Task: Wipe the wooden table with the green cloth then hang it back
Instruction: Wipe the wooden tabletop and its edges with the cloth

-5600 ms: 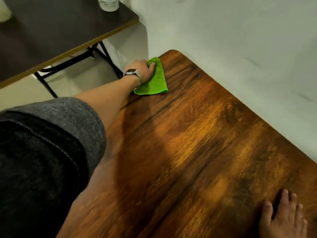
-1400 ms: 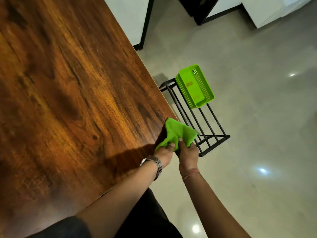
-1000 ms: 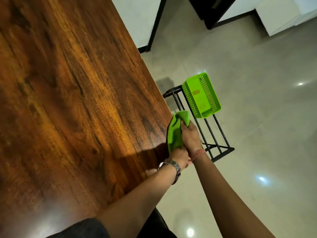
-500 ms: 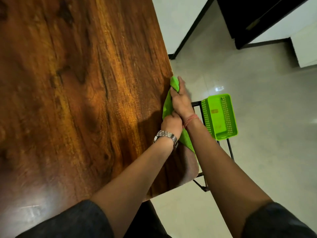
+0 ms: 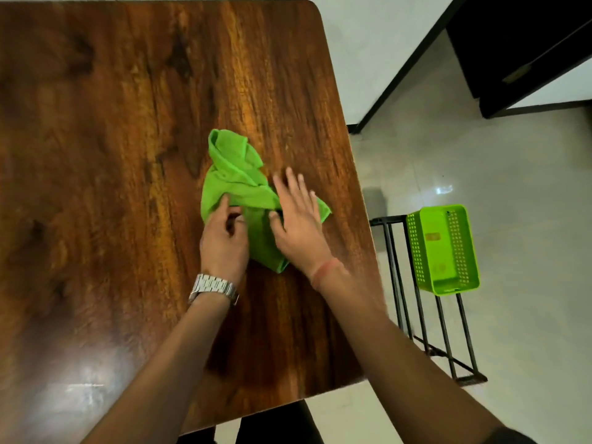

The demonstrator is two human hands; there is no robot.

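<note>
The green cloth (image 5: 235, 181) lies crumpled on the wooden table (image 5: 112, 155), a little in from the right edge. My left hand (image 5: 224, 241), with a metal watch on the wrist, pinches the cloth's near left part between thumb and fingers. My right hand (image 5: 298, 216) rests flat on the cloth's right side, fingers spread and pointing away from me, covering part of it.
A black metal rack (image 5: 426, 331) stands on the pale tiled floor right of the table, with a green perforated plastic basket (image 5: 443, 248) on top. A white wall with black trim (image 5: 394, 65) lies beyond the table's far right corner.
Both hands held the cloth at the table's right edge half a second ago. Now the cloth lies farther in on the tabletop, spread looser, with my right hand flat on it.
</note>
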